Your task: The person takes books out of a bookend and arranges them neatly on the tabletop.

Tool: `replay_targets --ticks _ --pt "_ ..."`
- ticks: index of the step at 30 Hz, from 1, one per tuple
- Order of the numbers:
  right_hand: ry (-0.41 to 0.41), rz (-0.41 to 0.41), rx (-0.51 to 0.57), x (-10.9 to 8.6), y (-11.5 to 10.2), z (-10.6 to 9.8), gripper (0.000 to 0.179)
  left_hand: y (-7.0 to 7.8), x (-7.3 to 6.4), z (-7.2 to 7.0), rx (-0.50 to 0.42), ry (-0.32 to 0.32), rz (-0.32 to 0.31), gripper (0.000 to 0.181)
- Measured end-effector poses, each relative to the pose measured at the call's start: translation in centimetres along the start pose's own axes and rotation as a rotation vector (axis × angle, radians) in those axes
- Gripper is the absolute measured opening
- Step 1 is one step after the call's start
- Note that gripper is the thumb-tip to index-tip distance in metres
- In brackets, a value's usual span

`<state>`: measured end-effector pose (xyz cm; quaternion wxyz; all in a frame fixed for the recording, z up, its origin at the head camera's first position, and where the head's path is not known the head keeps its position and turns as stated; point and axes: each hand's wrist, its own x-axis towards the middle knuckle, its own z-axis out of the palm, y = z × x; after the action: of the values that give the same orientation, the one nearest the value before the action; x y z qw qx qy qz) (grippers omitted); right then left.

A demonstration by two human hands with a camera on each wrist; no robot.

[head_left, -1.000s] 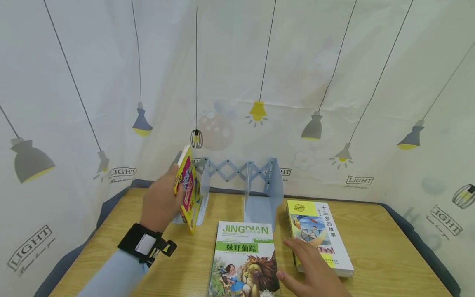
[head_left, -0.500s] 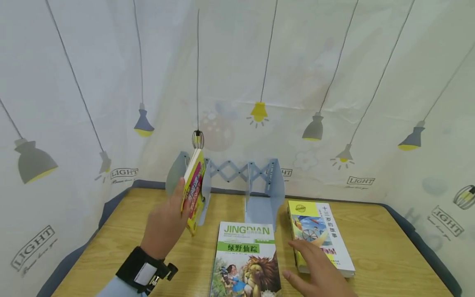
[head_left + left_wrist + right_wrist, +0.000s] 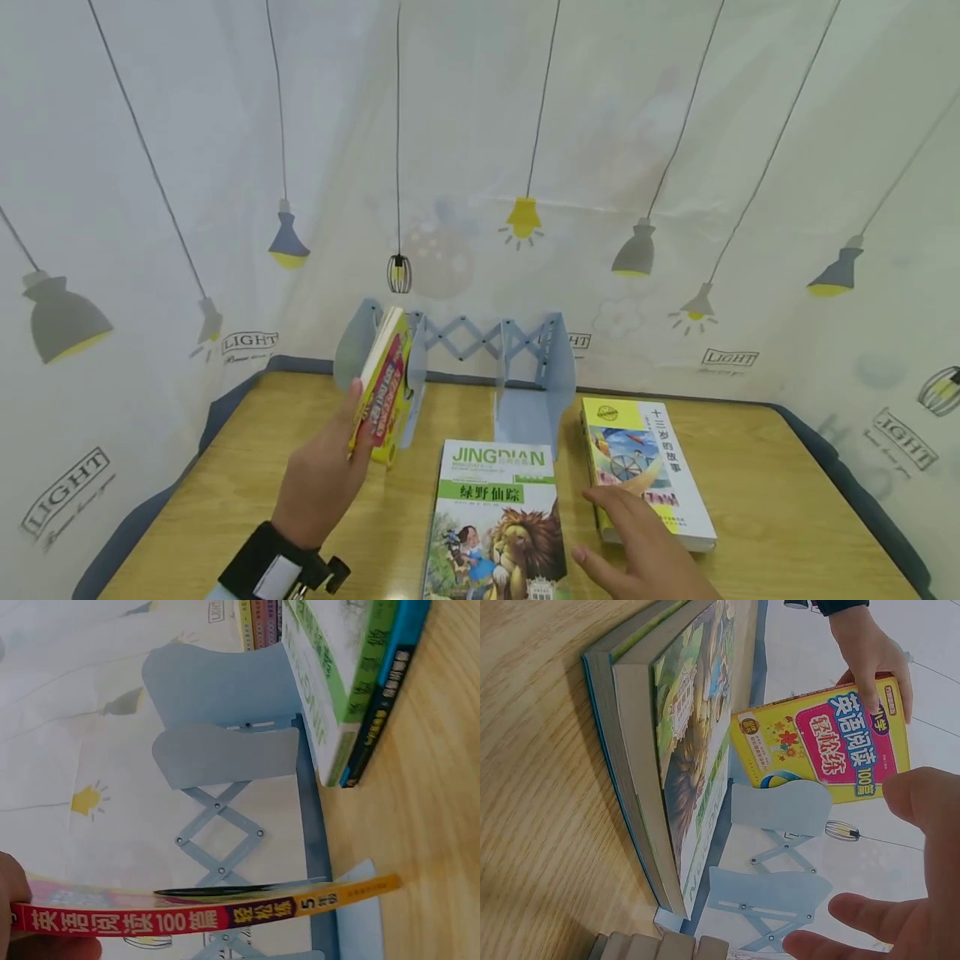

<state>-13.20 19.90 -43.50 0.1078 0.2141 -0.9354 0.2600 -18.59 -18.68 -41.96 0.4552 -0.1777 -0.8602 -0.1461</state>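
Observation:
My left hand grips a thin yellow book by its near edge, holding it upright with a slight tilt. The book stands before the left section of a blue expandable bookend; whether it touches the bookend I cannot tell. Its red and yellow spine shows in the left wrist view. My right hand has its fingers spread over the near left corner of a thick white and yellow book; contact is unclear. Between the hands lies a book with a lion cover.
In the right wrist view, the lion book lies on another book with a blue cover edge. Everything stands on a wooden table. A lamp-printed cloth hangs behind the table.
My left hand has drawn nearer to me, and the yellow book has shifted slightly right in front of the bookend. My right hand has barely moved. The flat books lie as before.

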Motion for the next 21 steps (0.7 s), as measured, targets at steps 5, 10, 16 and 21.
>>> replay_targets --ticks 5,10,16,21 --pt "0.012 0.003 -0.016 -0.1 0.0 0.0 0.057 -0.2 -0.4 -1.5 -0.026 0.056 0.019 0.077" --pt "0.012 -0.025 -0.074 -0.1 0.1 0.5 0.06 1.3 0.1 -5.1 -0.025 0.053 0.015 0.075" --pt "-0.085 0.059 -0.041 -0.2 -0.4 0.6 0.064 3.6 1.4 -9.1 -0.168 0.0 -0.074 0.072" --pt "-0.104 0.074 0.02 -0.2 -1.6 0.3 0.073 6.2 1.8 -10.4 -0.452 -0.161 -0.159 0.067"
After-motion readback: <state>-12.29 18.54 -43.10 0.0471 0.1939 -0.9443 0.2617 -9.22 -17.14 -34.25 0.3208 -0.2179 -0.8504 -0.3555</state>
